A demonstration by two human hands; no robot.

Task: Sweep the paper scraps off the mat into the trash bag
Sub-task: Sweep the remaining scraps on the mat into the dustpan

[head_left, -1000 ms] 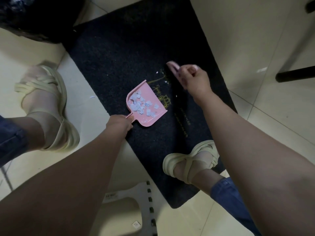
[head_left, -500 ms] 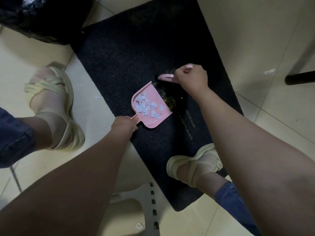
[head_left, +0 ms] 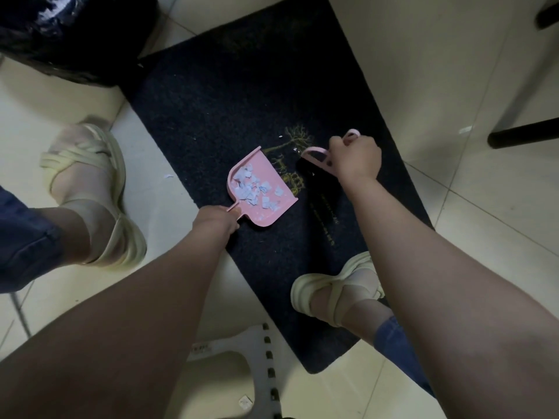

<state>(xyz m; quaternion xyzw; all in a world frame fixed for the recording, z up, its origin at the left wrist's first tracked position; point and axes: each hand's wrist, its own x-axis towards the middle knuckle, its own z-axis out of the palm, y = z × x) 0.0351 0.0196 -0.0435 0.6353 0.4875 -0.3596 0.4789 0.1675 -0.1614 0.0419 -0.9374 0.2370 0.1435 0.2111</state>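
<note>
Paper scraps (head_left: 254, 190) heaped in pink dustpan (head_left: 261, 221), flat on dark mat (head_left: 211, 101); handle held in left grip (head_left: 216, 220) at pan's 7 o'clock. Right grip (head_left: 355, 160) curled round pink brush (head_left: 316, 157), now drawn back toward 3 o'clock, farther from pan's lip than half a second ago. Two stray bits (head_left: 280, 136) on mat at pan's 1 o'clock. Trash bag (head_left: 60, 34) at 11 o'clock.

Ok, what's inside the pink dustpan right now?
A loose heap of pale paper scraps lies in the pink dustpan, bunched toward the handle end, which the left hand grips. The pan floor beneath the heap is covered.
</note>
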